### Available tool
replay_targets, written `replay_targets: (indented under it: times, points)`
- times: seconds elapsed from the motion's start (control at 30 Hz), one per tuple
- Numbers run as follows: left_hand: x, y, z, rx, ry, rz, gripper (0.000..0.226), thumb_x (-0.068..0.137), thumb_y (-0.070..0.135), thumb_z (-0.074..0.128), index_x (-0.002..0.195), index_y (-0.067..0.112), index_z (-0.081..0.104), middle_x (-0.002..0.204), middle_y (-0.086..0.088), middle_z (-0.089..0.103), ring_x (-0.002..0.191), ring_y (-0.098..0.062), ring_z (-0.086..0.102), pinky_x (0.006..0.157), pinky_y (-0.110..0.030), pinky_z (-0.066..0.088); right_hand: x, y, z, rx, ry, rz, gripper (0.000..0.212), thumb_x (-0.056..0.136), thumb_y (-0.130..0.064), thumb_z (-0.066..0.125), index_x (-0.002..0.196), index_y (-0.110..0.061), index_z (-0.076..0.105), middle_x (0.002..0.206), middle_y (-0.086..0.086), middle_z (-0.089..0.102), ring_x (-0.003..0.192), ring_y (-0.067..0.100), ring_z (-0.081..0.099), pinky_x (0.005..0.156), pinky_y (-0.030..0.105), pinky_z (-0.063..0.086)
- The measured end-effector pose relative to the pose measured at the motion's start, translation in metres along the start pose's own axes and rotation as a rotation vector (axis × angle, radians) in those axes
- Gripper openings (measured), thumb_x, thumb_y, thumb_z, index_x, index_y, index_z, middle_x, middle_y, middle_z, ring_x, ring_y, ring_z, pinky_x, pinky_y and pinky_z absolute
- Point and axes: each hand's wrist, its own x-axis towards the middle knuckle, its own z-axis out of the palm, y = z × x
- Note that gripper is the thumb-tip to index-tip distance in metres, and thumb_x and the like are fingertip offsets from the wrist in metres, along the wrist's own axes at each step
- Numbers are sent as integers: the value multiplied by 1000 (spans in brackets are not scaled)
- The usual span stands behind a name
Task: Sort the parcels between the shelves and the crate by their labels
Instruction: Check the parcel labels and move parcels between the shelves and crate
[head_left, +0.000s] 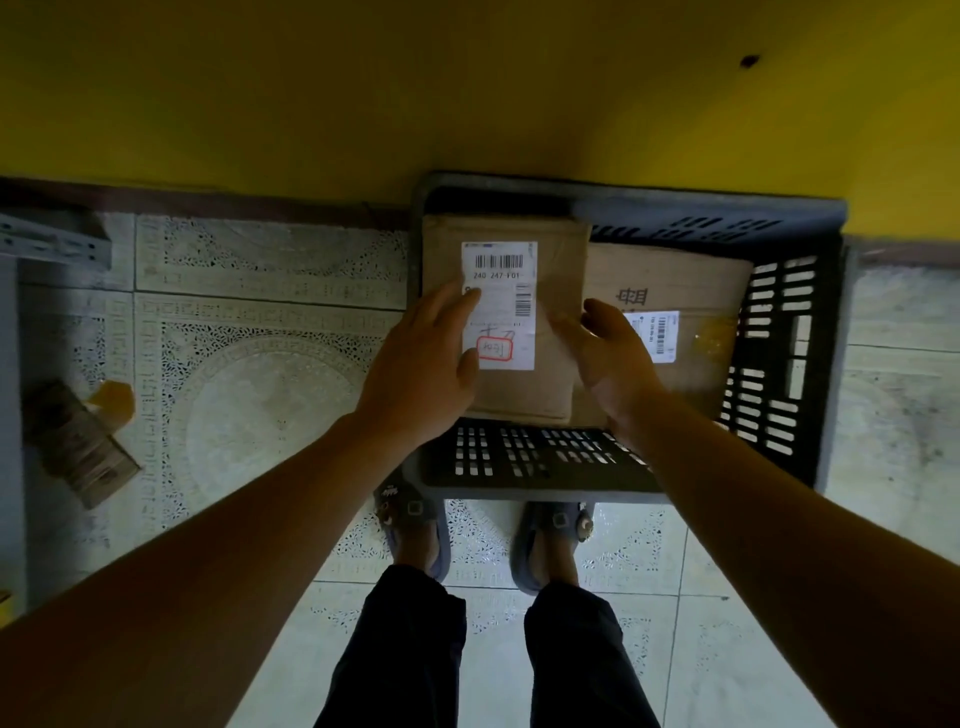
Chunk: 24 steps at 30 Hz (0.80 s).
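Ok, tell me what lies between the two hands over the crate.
In the head view, the labelled cardboard parcel lies between the left hand and the right hand; both touch it.

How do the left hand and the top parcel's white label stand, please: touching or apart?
Touching. In the head view the left hand lies on the parcel, its fingertip and thumb overlapping the white label's left edge.
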Motion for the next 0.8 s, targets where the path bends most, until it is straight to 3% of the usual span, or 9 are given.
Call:
replay_targets:
  times: [0.13,0.23,0.3,0.4,0.47,0.53,0.6,0.7,0.8]
  points:
    - [-23,12,-19,-187,56,-109,47,98,16,49,144,17,38,151,-1,35,138,-18,35,102,-24,38,-34,-12,-3,34,11,24,58,95,-42,55,146,-21,36,146,3,47,130,25,48,110,48,37]
    - [-43,23,-32,-253,60,-138,41,99,16,48,140,20,43,146,0,42,133,-16,40,84,-7,35,-57,-22,-6,20,-1,-3,52,98,-38,53,145,-22,38,148,2,45,132,24,44,108,44,38]
    - [-55,25,-38,-302,74,-144,35,100,17,47,135,22,47,140,2,48,128,-13,46,71,-4,34,-69,-28,-5,-10,-19,-12,53,98,-40,51,146,-23,37,150,1,42,135,25,42,109,44,37]
    - [-80,37,-58,-412,156,-217,32,100,21,47,132,24,51,132,8,53,120,-8,50,70,-3,33,-92,-36,-7,-79,-84,-33,55,99,-38,52,148,-22,34,151,2,41,135,24,41,108,40,38]
    - [-94,49,-73,-537,202,-291,29,100,18,48,127,26,54,119,18,52,110,0,50,70,-1,33,-107,-45,-8,-104,-121,-85,49,99,-32,52,144,-18,39,145,3,47,126,19,48,99,32,40]
    - [-114,64,-92,-677,256,-369,27,99,15,48,121,29,55,109,22,52,99,5,50,69,1,34,-129,-56,-9,-118,-150,-117,44,99,-28,53,140,-18,44,140,3,53,119,17,51,101,33,42]
    - [-134,77,-110,-814,310,-446,32,98,13,50,128,22,57,117,15,56,105,0,50,81,-6,37,-154,-65,-10,-141,-178,-130,46,97,-29,56,140,-17,44,140,3,52,126,22,50,107,36,40]
    - [-172,93,-137,-1018,402,-545,36,95,14,54,130,20,58,131,3,59,118,-11,54,104,-30,42,-188,-81,-13,-100,-238,-142,46,93,-27,63,137,-20,47,136,3,53,128,27,50,108,39,40]
    - [-220,106,-169,-1150,489,-584,37,84,29,61,121,28,62,125,3,64,116,-15,58,103,-38,45,-229,-99,-14,-157,-291,-142,31,94,-31,61,124,-31,54,127,-3,52,120,23,51,108,43,40]
